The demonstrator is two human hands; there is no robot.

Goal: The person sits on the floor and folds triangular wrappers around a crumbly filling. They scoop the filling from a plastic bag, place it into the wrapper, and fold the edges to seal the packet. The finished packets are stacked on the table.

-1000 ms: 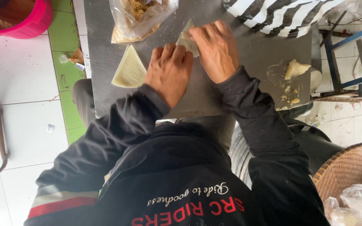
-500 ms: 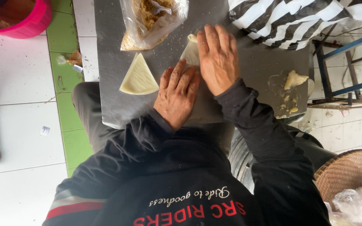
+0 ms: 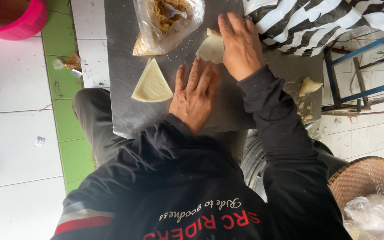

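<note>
My left hand lies flat on the grey tabletop, palm down, fingers loosely spread and pointing to twelve o'clock, holding nothing. My right hand sits at about one o'clock from it, fingers together and pressed down on a pale wrapper; only the wrapper's left part shows from under my fingers, so I cannot tell whether I am pinching it or only pressing it flat. At nine o'clock from my left hand, just beside it but apart, lies a folded triangle of the same pale dough, its point toward twelve. At eleven o'clock stands a clear bag of brown crumbly filling, open at the top. Scraps of dough lie at the tabletop's edge at three o'clock. A striped cloth covers the far corner at two o'clock, and a pink tub sits on the floor at ten.
</note>
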